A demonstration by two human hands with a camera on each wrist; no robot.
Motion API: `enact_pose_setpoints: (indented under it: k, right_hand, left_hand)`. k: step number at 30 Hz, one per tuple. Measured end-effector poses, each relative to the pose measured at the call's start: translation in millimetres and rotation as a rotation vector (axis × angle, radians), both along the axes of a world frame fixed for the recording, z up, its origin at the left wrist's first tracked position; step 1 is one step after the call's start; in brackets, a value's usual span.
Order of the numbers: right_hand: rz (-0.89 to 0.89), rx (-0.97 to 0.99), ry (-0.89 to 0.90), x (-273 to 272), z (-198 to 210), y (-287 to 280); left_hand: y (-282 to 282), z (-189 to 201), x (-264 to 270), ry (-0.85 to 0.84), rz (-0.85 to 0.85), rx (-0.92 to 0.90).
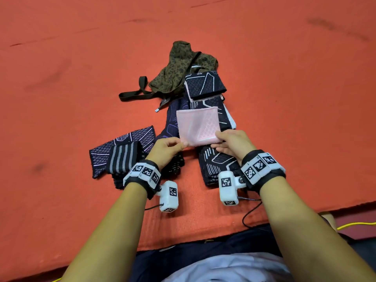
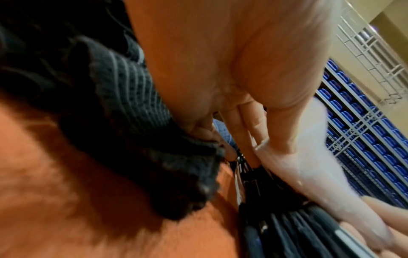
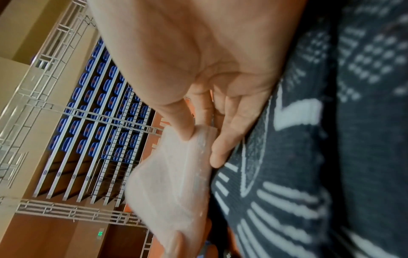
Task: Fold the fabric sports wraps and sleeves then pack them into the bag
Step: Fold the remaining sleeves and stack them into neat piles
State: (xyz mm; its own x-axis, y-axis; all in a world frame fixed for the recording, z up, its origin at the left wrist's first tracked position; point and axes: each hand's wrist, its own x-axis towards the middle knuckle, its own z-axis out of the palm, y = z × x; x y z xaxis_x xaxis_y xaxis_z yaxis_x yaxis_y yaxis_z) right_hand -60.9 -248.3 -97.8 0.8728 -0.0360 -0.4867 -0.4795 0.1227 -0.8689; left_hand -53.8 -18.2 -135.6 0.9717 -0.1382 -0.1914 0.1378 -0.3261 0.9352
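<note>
Orange mat [image 1: 284, 88] underneath. Left hand [image 1: 165, 147] pinches near-left corner of pink sleeve [image 1: 198, 126], thumb on top, fingers curled under. Right hand [image 1: 232, 143] pinches near-right corner, thumb over, fingers loosely spread beneath. Sleeve held flat above dark wraps [image 1: 218, 163] (folded pile). Striped wrap [image 1: 122, 157] left of hands. Beyond, folded dark sleeve [image 1: 204, 84], then camo bag [image 1: 179, 68]. Wrist views alone show blue seats [image 3: 99, 104] behind railings.
</note>
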Motion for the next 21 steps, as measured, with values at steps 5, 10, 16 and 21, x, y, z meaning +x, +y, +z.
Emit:
enact_pose_setpoints:
  k: [5, 10, 16, 21]
  right_hand:
    - [-0.001, -0.114, -0.108, 0, -11, 4]
    - [-0.052, -0.101, -0.075, 4, -15, 5]
    - [-0.049, -0.118, -0.114, 3, -25, 2]
    - [-0.078, -0.135, -0.126, 3, -28, 4]
  left_hand:
    - [-5, -4, -3, 0.054, 0.056, -0.109]
    - [-7, -6, -4, 0.147, 0.139, -0.174]
    - [-13, -5, -2, 0.188, 0.200, -0.200]
    - [-16, -5, -2, 0.182, 0.241, -0.219]
